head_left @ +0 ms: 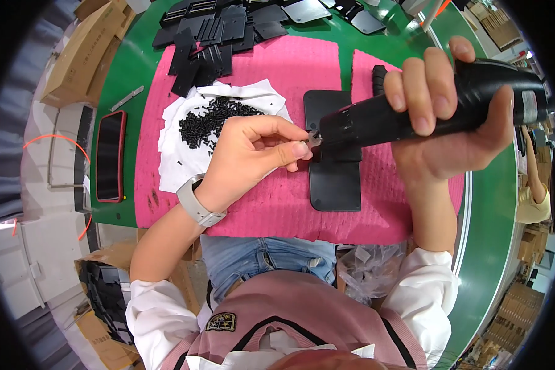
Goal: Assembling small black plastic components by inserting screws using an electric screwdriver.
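My right hand [435, 117] is wrapped round a black electric screwdriver [367, 126], which lies nearly level with its nose toward the left. At that nose, by the metal tip [315, 138], the thumb and fingers of my left hand [246, 154] are pinched together. Whatever sits between those fingertips is too small and covered to make out. Below the tool, a flat black plastic part [335, 192] rests on the pink foam mat [277, 213], its middle partly hidden by the tool. Many small black screws [197, 129] lie heaped on a white cloth [174, 169] beside my left hand.
A pile of black plastic parts [219, 37] covers the far left of the green table [132, 74]. A phone [110, 160] and a small metal strip [127, 98] lie at the left edge. Cardboard boxes [80, 58] stand beyond. Another person's arm [534, 172] shows at far right.
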Motion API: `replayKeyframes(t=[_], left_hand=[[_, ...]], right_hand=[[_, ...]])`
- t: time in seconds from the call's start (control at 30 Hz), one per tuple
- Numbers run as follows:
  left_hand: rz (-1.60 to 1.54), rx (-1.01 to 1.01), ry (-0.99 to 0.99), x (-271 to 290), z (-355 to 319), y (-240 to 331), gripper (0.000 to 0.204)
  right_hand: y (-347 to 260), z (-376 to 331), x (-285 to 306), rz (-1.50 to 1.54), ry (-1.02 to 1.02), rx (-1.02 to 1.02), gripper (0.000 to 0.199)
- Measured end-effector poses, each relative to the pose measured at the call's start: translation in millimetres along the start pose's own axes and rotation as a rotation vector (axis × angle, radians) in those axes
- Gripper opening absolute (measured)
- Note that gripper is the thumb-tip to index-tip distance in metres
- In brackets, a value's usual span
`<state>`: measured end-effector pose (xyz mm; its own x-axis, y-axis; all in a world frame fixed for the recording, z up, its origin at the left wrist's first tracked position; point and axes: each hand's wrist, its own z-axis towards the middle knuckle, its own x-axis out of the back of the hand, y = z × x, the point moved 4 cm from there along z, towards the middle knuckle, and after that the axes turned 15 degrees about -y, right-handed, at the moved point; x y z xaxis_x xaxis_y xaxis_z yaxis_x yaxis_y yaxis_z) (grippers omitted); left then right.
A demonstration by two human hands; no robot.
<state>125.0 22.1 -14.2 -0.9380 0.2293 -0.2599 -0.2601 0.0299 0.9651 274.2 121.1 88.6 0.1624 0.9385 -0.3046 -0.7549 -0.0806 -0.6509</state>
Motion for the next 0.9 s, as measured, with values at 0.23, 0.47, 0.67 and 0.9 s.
replayKeyframes(t=[0.23, 0.47, 0.67, 0.9], left_hand=[[0.246, 0.046, 0.034, -12.4, 2.7, 10.2, 0.048], [0.15, 0.274, -0.053, -17.6, 9.2, -4.9, 0.051], [0.141, 0.285, -0.099, -19.1, 17.8, -12.2, 0.043], [0.131, 0.247, -0.049, -20.2, 18.0, -11.4, 0.03]], right_hand=[[-7.8, 5.9, 11.1, -0.022, -0.09, -0.133, 0.046], [7.3, 2.9, 6.3, -0.188, -0.169, -0.145, 0.049], [8.1, 7.0, -7.7, -0.392, -0.145, -0.307, 0.04], [23.5, 7.6, -8.1, -0.311, 0.163, -0.398, 0.02]])
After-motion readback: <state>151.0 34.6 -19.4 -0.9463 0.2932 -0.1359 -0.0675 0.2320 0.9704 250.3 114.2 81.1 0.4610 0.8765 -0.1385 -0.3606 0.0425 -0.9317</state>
